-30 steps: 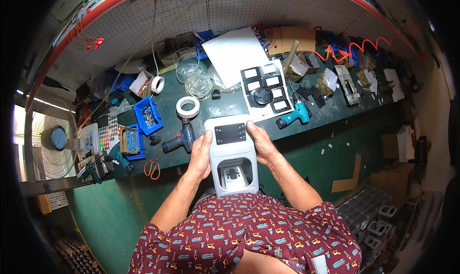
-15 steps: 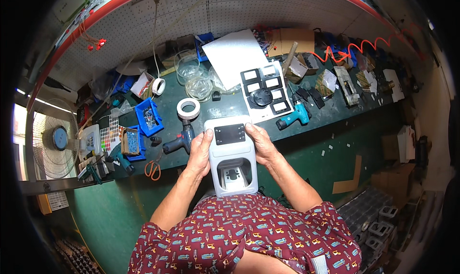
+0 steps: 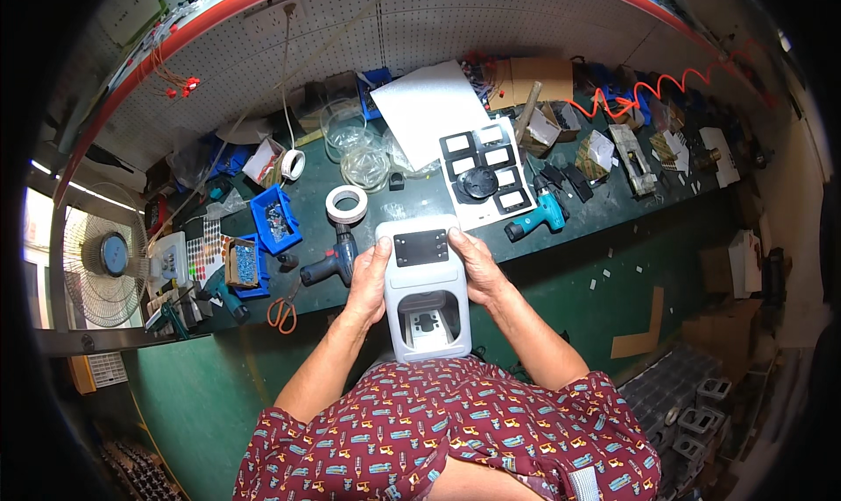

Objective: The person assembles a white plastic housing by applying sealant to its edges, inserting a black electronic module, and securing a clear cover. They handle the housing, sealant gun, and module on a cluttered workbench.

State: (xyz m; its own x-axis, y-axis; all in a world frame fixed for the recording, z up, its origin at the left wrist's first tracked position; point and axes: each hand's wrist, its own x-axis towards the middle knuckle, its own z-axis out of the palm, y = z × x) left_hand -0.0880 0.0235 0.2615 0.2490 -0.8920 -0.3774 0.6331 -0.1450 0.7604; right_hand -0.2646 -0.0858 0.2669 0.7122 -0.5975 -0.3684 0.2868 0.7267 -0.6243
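Note:
Between my two hands is a light grey plastic housing (image 3: 427,279), held in front of my body at the bench's near edge. A black rectangular plate with small holes sits in its upper part, and a large rounded opening below shows a metal plate inside. My left hand (image 3: 369,278) grips the left side, thumb on the front edge. My right hand (image 3: 478,263) grips the right side the same way. The fingers behind the housing are hidden. A dark blue cordless drill (image 3: 331,263) lies close to my left hand, below a roll of white tape (image 3: 346,204).
Across the green bench (image 3: 403,205) lie a teal cordless drill (image 3: 538,215), a sheet with black frames (image 3: 462,161), blue bins of screws (image 3: 275,218) and orange-handled scissors (image 3: 282,314). A fan (image 3: 112,253) stands at left. Grey housings (image 3: 698,419) are on the floor at right.
The view has shifted very slightly. Both hands keep the same grip on the grey housing, which stays in nearly the same place.

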